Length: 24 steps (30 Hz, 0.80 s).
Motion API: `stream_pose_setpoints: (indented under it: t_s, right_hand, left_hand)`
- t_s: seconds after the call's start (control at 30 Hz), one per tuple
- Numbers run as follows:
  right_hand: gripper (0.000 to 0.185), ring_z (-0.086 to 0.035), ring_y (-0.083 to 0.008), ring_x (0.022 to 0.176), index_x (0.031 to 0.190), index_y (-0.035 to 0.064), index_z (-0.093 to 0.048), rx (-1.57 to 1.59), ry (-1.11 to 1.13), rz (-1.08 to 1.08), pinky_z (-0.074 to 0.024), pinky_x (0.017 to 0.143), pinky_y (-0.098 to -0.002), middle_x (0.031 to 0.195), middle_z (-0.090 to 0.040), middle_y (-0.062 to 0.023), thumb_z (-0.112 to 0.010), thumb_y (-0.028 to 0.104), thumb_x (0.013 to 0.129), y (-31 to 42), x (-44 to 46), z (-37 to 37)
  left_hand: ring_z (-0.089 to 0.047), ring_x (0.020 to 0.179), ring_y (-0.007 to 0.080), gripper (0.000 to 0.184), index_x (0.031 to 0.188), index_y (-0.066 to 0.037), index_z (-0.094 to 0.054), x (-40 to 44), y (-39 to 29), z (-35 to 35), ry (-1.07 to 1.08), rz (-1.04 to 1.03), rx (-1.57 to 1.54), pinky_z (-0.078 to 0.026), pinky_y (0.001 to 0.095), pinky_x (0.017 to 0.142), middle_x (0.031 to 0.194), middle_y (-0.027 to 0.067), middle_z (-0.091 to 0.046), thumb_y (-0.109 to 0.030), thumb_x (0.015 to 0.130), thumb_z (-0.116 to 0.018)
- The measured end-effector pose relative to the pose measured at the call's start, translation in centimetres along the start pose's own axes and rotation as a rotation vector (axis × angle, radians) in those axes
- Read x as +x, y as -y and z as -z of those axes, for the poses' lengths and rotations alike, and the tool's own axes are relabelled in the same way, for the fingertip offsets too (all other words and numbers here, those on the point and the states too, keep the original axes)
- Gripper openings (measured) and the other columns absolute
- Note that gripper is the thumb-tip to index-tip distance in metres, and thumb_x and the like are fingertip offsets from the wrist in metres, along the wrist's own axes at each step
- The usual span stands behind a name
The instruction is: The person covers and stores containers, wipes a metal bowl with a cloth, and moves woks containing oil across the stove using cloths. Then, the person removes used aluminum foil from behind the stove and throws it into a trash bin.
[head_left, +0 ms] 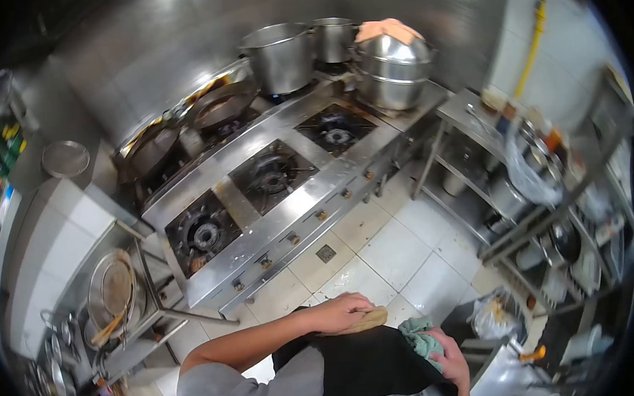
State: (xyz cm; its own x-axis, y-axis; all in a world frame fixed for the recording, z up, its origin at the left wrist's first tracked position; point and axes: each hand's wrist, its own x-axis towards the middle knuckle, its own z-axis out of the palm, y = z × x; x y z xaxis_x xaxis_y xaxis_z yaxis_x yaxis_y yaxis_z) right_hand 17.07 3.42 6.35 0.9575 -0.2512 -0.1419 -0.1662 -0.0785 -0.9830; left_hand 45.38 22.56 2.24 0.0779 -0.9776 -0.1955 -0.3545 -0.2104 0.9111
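both cloths are in hand in front of the black apron (360,366), so handling cloth looks like the step under way. the left hand (335,314) is partly closed, fingers bent over the tan cloth (368,321), which lies at 11 o'clock from the apron's middle. the right hand (452,360) curls around the bunched green cloth (416,333) at 2 o'clock; its underside is hidden, so how tightly it grips is perhaps best left open.

seen from the hands, the stove (311,220) stands at 10 to 11 o'clock, its three front burners bare. at 12 o'clock is the steamer (391,88), with a peach cloth (390,30) draped over its lid. the metal shelf (464,105) is at 1 o'clock, and the plastic bag (495,319) at 3.

as a judgement, any move with either cloth calls for gathering its loose folds under the fingers and keeping it clear of the apron.
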Motion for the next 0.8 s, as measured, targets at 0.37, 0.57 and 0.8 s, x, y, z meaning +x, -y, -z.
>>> stream_pose_setpoints:
  t_s: [0.37, 0.57, 0.8]
  right_hand:
    - [0.047, -0.054, -0.0188, 0.1, 0.129, 0.0007, -0.05, -0.156, 0.101, -0.149, -0.0429, 0.09, -0.0307, 0.106, -0.058, -0.0084, -0.051, 0.007, 0.082, 7.4, 21.4, -5.9]
    - [0.053, -0.05, -0.0158, 0.113, 0.137, 0.0023, -0.045, 0.221, 0.587, -0.092, -0.0409, 0.096, -0.0292, 0.126, -0.054, -0.0067, -0.056, 0.018, 0.088, 4.1, 30.5, -5.8]
    - [0.052, -0.058, -0.018, 0.108, 0.132, -0.0024, -0.051, -0.006, 0.577, -0.307, -0.0445, 0.095, -0.029, 0.12, -0.062, -0.0082, -0.061, 0.022, 0.087, 2.3, 46.3, -10.7]
  left_hand:
    - [-0.059, 0.09, 0.0155, 0.037, 0.12, 0.003, -0.055, -5.6, 6.9, 10.0, -0.395, 0.239, -0.205, -0.047, 0.0286, 0.082, 0.103, 0.0078, -0.062, -0.029, 0.1, -0.051]
    - [-0.063, 0.094, 0.0204, 0.05, 0.123, -0.002, -0.058, -9.0, 12.3, 16.4, -0.804, 0.042, -1.586, -0.048, 0.0316, 0.086, 0.11, 0.0135, -0.066, -0.044, 0.101, -0.043]
    - [-0.057, 0.107, 0.0231, 0.045, 0.12, -0.002, -0.06, -10.7, 9.7, 23.0, -0.666, 0.758, -0.276, -0.042, 0.0336, 0.097, 0.113, 0.0129, -0.062, -0.038, 0.1, -0.043]
